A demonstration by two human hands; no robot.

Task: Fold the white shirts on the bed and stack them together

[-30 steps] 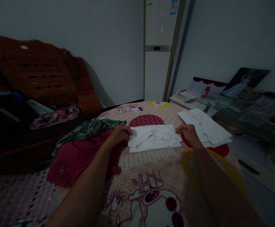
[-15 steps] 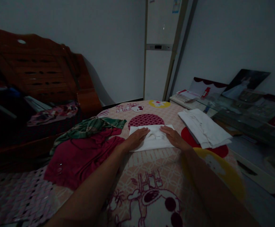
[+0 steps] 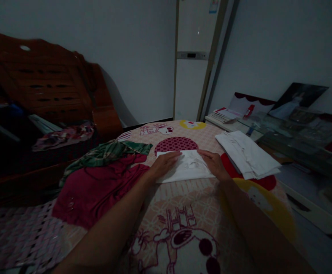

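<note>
A folded white garment lies flat as a rectangle in the middle of the patterned cloth. On its left part rests my left hand, fingers stretched out and pointing inward. My right hand lies over its right end in the same way, fingers extended. Between the hands the white fabric shows small raised creases. To the right is a second folded white garment. Left of my left forearm are a crumpled crimson garment and a green plaid cloth.
A wooden bench with a floral cloth on it stands at the left. At the right is a glass-topped cabinet holding papers and a photo. A tall white cabinet unit stands against the back wall.
My right hand has slid slightly to the right, toward the garment's end. My left hand has shifted only a little. The other cloths stay where they were.
</note>
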